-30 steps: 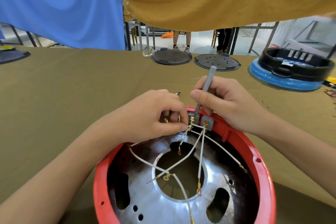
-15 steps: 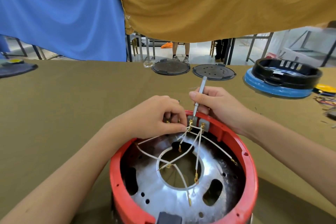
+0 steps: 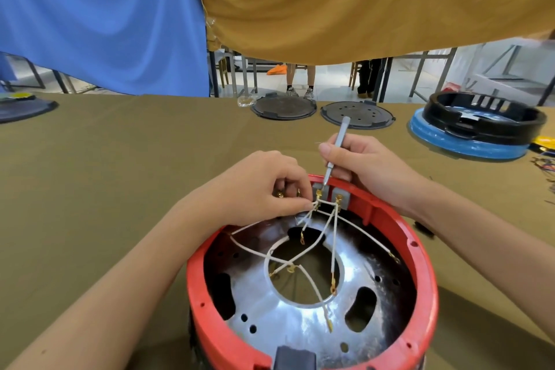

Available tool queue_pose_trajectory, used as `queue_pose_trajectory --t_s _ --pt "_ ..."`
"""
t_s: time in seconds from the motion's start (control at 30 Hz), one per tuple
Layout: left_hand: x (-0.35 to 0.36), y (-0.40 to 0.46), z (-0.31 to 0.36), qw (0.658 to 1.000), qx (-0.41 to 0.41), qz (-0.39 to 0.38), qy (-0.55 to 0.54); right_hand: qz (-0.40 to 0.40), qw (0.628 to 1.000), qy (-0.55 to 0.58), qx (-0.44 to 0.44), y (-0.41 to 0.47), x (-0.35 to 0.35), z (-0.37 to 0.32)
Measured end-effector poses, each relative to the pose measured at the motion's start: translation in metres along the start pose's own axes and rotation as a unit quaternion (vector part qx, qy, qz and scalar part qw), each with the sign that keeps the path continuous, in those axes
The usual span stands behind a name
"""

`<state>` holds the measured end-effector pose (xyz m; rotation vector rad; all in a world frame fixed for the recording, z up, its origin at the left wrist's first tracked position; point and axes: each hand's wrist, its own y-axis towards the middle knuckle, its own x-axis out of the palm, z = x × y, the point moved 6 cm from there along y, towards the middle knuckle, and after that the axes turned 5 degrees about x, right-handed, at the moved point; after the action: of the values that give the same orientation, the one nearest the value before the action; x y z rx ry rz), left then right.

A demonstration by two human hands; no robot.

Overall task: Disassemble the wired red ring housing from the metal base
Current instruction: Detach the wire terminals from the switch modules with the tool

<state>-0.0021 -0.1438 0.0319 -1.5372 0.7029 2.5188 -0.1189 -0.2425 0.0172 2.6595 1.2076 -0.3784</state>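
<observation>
So, nearest the camera, a round red plastic ring housing (image 3: 420, 255) is seen sitting on a shiny perforated metal base plate (image 3: 288, 327) with a big round hole in the middle, all of it parked on the olive cloth-covered tabletop (image 3: 120, 159). Thin white wires with gold terminals (image 3: 300, 252) are strung across the inside, fanning down from two small grey terminal blocks (image 3: 342, 198) fixed at the far rim of the ring.

At that far rim, the wire ends are pinched by the left hand (image 3: 258, 186), its grip closed with thumb and fingertips right beside the left block. A slim grey metal screwdriver (image 3: 336, 150) is held by the right hand (image 3: 369, 165), grip clamped around the shaft, tip set down on the left terminal block.

Further back on the tabletop, two dark round flat lids (image 3: 285, 106) are laid side by side, one of them with holes. Off to the right a black plastic ring (image 3: 483, 114) is stacked on a blue round base (image 3: 468, 144). Behind everything, a blue cloth (image 3: 99, 18) and a mustard cloth (image 3: 360, 0) are hung.
</observation>
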Motion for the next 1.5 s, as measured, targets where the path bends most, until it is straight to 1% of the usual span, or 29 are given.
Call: queue_pose_trajectory --t_s 0.13,0.2,0.27,0.33,0.43,0.53,0.73,0.8,0.9,1.0,1.13,1.2,1.27,1.33,1.4,1.5 --pt "0.000 0.000 -0.001 1.000 0.000 -0.001 -0.005 -0.039 0.991 0.103 0.072 0.004 0.009 0.004" --pt "-0.001 -0.001 -0.001 1.000 0.002 -0.001 -0.008 -0.031 0.991 0.107 0.075 0.002 0.012 0.004" --pt "-0.001 -0.001 0.000 1.000 0.006 0.001 -0.006 0.007 0.997 0.062 0.045 -0.001 0.008 0.002" --pt "-0.001 -0.001 0.000 1.000 0.006 0.001 -0.003 0.047 0.999 0.022 -0.003 -0.004 0.003 -0.003" --pt "-0.001 -0.001 -0.001 1.000 0.004 0.004 -0.004 0.073 0.994 0.020 -0.073 -0.006 0.000 -0.009" --pt "0.000 -0.002 0.000 1.000 0.007 0.002 -0.002 0.079 0.992 0.009 -0.099 -0.006 -0.002 -0.011" --pt "-0.001 -0.001 0.001 1.000 0.006 -0.002 0.005 0.059 0.985 -0.075 -0.144 -0.008 0.002 -0.020" --pt "-0.001 -0.001 0.001 1.000 0.006 -0.001 0.005 0.053 0.988 -0.065 -0.127 -0.007 0.002 -0.017" --pt "0.000 -0.001 0.001 1.000 0.009 -0.001 0.006 0.054 0.998 0.009 -0.044 -0.003 -0.002 -0.005" --pt "0.000 -0.001 0.000 1.000 0.007 -0.001 0.005 0.052 0.997 0.047 0.018 0.001 -0.002 0.003" --pt "0.000 -0.001 -0.001 1.000 0.007 -0.002 -0.001 0.032 0.993 0.102 0.056 0.005 0.002 0.009" --pt "0.000 -0.001 -0.001 1.000 0.006 -0.003 0.000 0.045 0.991 0.108 0.059 0.004 0.002 0.011" --pt "0.000 -0.001 -0.001 1.000 0.005 -0.004 0.001 0.062 0.995 0.074 0.022 0.000 0.002 0.005" --pt "0.000 -0.001 -0.001 1.000 0.004 -0.002 0.000 0.076 0.996 -0.010 -0.049 -0.005 0.002 -0.008" --pt "0.000 -0.001 0.000 1.000 0.005 0.000 -0.001 0.079 0.987 -0.086 -0.107 -0.009 0.004 -0.018" --pt "-0.001 -0.002 0.000 1.000 0.008 0.002 0.001 0.075 0.974 -0.153 -0.146 -0.011 0.005 -0.024"
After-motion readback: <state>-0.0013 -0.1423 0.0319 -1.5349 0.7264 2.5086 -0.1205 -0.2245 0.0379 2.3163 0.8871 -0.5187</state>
